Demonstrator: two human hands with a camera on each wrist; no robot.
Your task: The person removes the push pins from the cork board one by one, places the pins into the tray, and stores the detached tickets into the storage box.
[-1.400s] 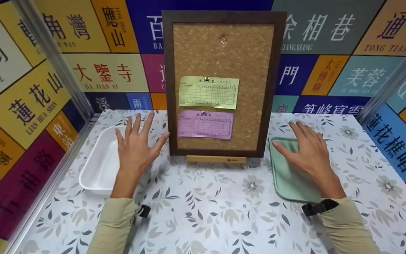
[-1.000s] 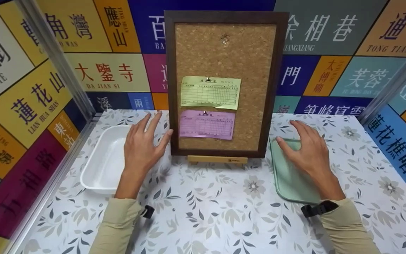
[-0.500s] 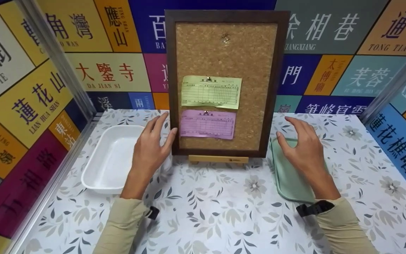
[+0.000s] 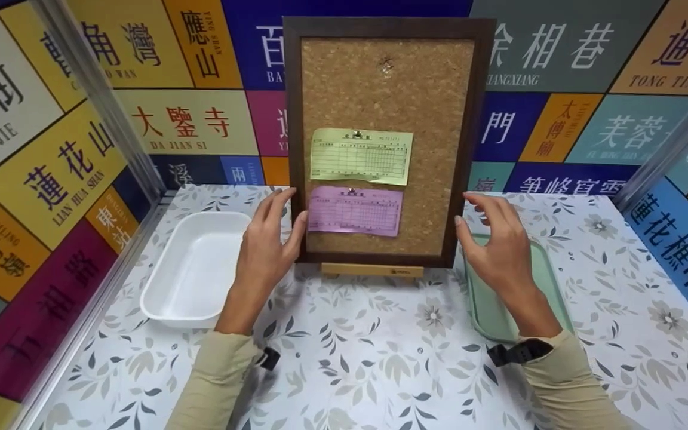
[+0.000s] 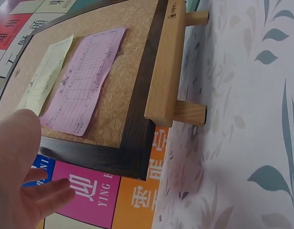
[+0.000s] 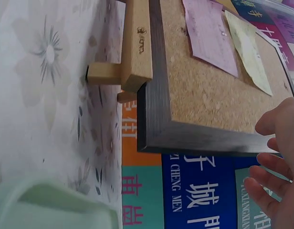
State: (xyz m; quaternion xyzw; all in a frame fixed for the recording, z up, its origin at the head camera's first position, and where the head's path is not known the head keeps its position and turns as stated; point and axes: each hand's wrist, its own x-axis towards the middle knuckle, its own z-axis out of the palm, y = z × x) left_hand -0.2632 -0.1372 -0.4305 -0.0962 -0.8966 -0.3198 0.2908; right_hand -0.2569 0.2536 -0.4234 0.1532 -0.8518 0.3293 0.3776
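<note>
A cork board (image 4: 380,89) in a dark wooden frame stands on a small wooden easel (image 4: 372,270). Pinned to it are a pale green paper slip (image 4: 360,156) and, just below, a purple paper slip (image 4: 354,211). My left hand (image 4: 265,245) is at the frame's left edge, thumb toward the front and fingers spread behind. On the opposite side, my right hand (image 4: 497,248) is held beside the right edge in the same way. In the wrist views the fingers of both hands are loosely bent and grip nothing; whether the fingertips touch the frame I cannot tell.
A white plastic tray (image 4: 153,286) sits on the left, partly behind my left hand. Under my right hand lies a green tray (image 4: 550,269). A leaf-patterned cloth (image 4: 380,358) covers the table, and panels with printed characters (image 4: 189,122) enclose it.
My left hand has moved right from over the white tray to the frame's left edge. My right hand has moved left, up to the right edge. Board and slips stay in place.
</note>
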